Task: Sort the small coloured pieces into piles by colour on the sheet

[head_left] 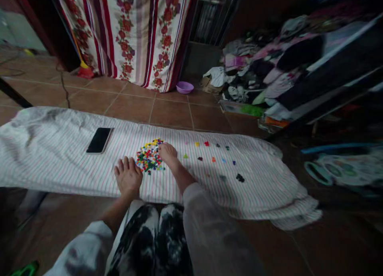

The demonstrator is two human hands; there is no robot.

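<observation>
A mixed heap of small bead-like pieces (149, 159) in many colours lies on a striped cloth (167, 184). Flat on the cloth, fingers spread, my left hand (129, 176) rests at the heap's left edge. My right hand (168, 153) is at the heap's right side with its fingers drawn together; whatever they pinch is hidden. Right of it sit small single-colour groups, among them yellow pieces (196, 143), red pieces (206, 143), lime green pieces (186, 156), orange pieces (213, 159), light blue pieces (224, 160) and a larger black cluster (239, 177).
A phone (99, 140) lies on the cloth to the left. Beyond the cloth are a tiled floor, a purple basin (184, 87), a red broom (85, 70) and a floral curtain (125, 32). Piled clothes (254, 72) fill the right back.
</observation>
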